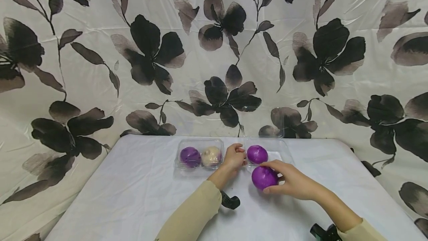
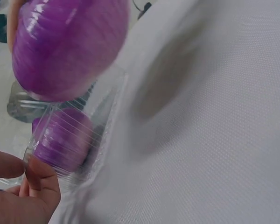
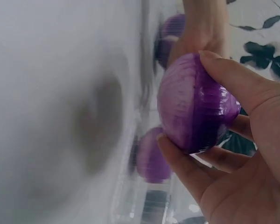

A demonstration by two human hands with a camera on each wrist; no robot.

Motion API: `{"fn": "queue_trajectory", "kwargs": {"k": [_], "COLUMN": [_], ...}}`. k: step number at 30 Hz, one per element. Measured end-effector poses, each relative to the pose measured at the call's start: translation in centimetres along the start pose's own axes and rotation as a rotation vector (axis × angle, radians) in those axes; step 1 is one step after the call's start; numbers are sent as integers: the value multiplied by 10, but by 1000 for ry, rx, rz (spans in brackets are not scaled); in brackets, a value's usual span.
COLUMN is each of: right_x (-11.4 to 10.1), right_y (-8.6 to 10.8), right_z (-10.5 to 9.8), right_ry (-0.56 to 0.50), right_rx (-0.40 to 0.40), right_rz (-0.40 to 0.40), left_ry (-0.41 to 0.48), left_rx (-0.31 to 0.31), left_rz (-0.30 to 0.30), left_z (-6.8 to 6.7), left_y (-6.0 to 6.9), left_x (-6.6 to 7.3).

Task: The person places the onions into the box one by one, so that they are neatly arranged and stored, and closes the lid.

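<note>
My right hand [image 1: 295,181] grips a shiny purple onion [image 1: 263,178] between thumb and fingers. A shadow apart from it in the right wrist view shows it is held above the white cloth. Just beyond it, a second purple onion [image 1: 257,154] sits in the left side of an open clear plastic container [image 1: 282,156]. In the left wrist view my left hand [image 2: 30,196] pinches this container's near-left edge between thumb and fingers. To the left, another clear container [image 1: 199,143] holds a purple onion [image 1: 190,157] and a pale, cream-coloured bulb [image 1: 211,156].
A white cloth covers the table [image 1: 133,196]. Behind it hangs a floral curtain [image 1: 187,66], and the open container's clear lid stands up against that side. Black wrist devices [image 1: 230,201] are worn near both sleeves.
</note>
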State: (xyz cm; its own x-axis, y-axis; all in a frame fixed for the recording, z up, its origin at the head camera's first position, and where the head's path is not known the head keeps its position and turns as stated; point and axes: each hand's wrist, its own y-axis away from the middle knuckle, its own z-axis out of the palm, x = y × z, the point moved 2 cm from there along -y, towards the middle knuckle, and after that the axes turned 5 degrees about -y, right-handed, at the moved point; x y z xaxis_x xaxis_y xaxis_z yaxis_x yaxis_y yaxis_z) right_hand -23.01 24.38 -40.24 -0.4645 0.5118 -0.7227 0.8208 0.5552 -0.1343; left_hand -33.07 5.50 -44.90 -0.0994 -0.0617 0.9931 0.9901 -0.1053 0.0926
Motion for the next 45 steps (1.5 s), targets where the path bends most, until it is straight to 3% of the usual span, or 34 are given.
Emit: {"fn": "queue_trajectory", "kwargs": {"k": [16, 26, 45], "right_x": [2, 22, 49], "right_y": [-1, -3, -28], "right_z": [-39, -58, -58], "right_ry": [76, 106, 283], "right_rx": [145, 232, 293], "right_rz": [3, 55, 118], "left_ry": [-17, -12, 6], "left_rx": [-4, 0, -1], "left_rz": [1, -5, 4], "left_z": [0, 0, 0], "left_y": [0, 0, 3], "left_x": [0, 0, 1]}}
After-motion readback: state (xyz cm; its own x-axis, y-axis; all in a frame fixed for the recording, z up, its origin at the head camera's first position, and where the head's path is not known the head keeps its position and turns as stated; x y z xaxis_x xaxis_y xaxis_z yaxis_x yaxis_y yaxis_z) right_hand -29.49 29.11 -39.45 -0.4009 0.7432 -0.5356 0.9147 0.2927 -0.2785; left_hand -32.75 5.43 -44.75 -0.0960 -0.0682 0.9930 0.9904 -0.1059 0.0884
